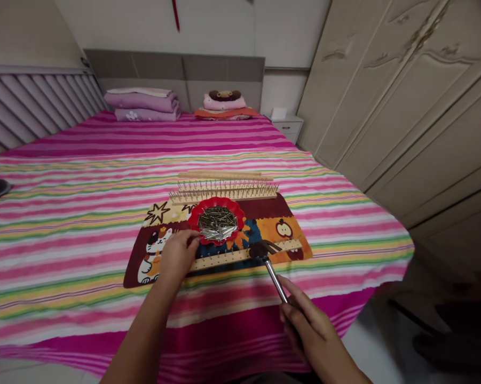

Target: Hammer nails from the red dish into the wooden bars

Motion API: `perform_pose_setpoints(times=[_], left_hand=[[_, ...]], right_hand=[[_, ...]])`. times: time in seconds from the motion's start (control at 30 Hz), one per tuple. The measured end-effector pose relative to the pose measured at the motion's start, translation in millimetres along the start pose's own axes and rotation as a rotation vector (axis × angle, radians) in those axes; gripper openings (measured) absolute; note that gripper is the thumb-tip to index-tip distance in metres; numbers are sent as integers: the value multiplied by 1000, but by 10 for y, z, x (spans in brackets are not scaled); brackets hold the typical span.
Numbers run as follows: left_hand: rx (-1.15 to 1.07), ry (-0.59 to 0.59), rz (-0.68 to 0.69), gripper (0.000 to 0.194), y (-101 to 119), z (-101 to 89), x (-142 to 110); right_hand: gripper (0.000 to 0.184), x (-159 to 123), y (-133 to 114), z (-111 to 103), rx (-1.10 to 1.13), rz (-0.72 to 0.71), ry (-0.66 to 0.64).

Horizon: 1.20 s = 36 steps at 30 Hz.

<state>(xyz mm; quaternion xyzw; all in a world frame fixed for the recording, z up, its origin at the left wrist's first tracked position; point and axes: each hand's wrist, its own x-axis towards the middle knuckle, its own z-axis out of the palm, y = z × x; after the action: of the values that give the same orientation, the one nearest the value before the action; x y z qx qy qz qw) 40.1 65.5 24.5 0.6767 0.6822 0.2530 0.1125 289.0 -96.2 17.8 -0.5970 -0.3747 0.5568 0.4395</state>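
Observation:
My right hand (306, 320) grips a claw hammer (275, 280) by its shiny metal shaft. The dark hammer head hangs over the right part of a wooden strip (220, 260), which has rows of small marks or nails along it. My left hand (179, 252) is at the strip's left end, beside a red scalloped bowl (191, 220). Its fingers are curled together by the bowl's rim, and what they hold, if anything, is hidden. A heap of metal nails (219, 221) fills the bowl. Beneath lies a patterned mat (138, 261) with a cat picture.
Behind the bowl, wooden strips (224, 199) bristle with upright nails, and plain wooden strips (220, 174) lie beyond. All rest on a bed with a striped sheet (80, 213). Folded bedding (142, 101) is stacked by the headboard (160, 66). A wardrobe (384, 96) stands at right.

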Motion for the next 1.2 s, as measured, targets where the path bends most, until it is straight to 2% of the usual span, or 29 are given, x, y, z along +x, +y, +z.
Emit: perform_pose_setpoints(times=[0.07, 0.17, 0.3, 0.5, 0.6, 0.7, 0.8, 0.93, 1.07, 1.2], left_hand=[[185, -106, 74, 25, 141, 88, 182], [389, -251, 85, 27, 260, 230, 387], [456, -363, 91, 28, 285, 314, 515], [436, -403, 150, 22, 294, 331, 513], [398, -381, 176, 22, 324, 335, 503], [358, -328, 164, 22, 310, 242, 510], [148, -191, 63, 20, 164, 26, 475], [-437, 38, -164, 22, -181, -266, 232], [-889, 52, -447, 37, -434, -323, -149], [-1037, 46, -550, 39, -537, -222, -406]], right_hand=[[55, -5, -7, -15, 27, -5, 46], [56, -9, -19, -20, 11, -25, 99], [54, -5, -24, -33, -23, -23, 113], [54, 28, -31, -31, 13, 29, 37], [54, 26, -34, -3, 37, 28, 34], [54, 2, -36, 22, 56, 29, 39], [56, -21, -36, 36, 67, 39, 68], [62, -26, -45, 51, 81, 62, 70], [64, -25, -82, 89, 64, 67, 46], [59, -50, -115, 142, 70, 70, 23]])
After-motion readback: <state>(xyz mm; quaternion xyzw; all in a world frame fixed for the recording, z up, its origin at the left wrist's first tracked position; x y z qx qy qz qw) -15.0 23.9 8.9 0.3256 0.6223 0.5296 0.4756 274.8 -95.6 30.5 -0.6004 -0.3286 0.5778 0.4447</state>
